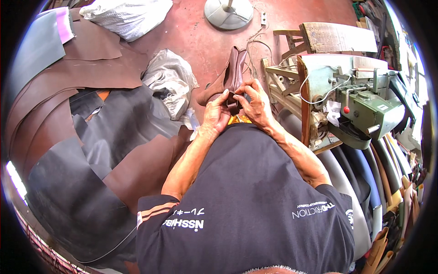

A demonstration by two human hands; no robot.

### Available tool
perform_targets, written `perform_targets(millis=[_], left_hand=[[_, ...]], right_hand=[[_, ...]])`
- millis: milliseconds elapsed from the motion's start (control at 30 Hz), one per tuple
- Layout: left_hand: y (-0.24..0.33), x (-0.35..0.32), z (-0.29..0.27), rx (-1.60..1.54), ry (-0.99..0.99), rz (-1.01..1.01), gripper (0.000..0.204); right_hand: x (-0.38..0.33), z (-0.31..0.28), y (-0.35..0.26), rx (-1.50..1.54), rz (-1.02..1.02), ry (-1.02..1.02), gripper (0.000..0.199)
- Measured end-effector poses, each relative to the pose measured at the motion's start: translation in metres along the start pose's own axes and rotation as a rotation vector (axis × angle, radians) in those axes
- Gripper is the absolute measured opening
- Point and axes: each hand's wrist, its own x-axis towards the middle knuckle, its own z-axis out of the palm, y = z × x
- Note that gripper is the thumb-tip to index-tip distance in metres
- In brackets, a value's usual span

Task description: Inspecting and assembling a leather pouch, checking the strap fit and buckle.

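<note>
A brown leather piece, shaped like a boot upper [235,71], lies before me with its long folded part pointing away. My left hand [216,113] pinches its near end between thumb and fingers. On the other side of that end, my right hand [256,104] is bent with thumb and forefinger closed on the same leather. The two hands are close together, and a dark folded strip of the leather shows between them. Something yellow [240,119] peeks out just below, mostly hidden by my shirt. Whether a small tool is between my fingers cannot be made out.
Large brown leather sheets [100,73] and black sheets [123,118] pile up at my left, beside a crumpled whitish sack [169,80]. A green machine [372,109] stands on a bench at right, above rolled materials [365,169]. Ahead are a round metal base [228,16] and cables [255,41].
</note>
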Motion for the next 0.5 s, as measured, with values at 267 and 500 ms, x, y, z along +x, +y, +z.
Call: perform_targets(millis=[267, 500], left_hand=[[-0.004, 0.000, 0.002, 0.109, -0.028, 0.026, 0.022], [-0.005, -0.004, 0.006, 0.061, -0.084, 0.080, 0.019]], right_hand=[[0.002, 0.001, 0.002, 0.005, 0.182, 0.000, 0.015], [0.011, -0.004, 0.002, 0.019, 0.445, -0.097, 0.032]])
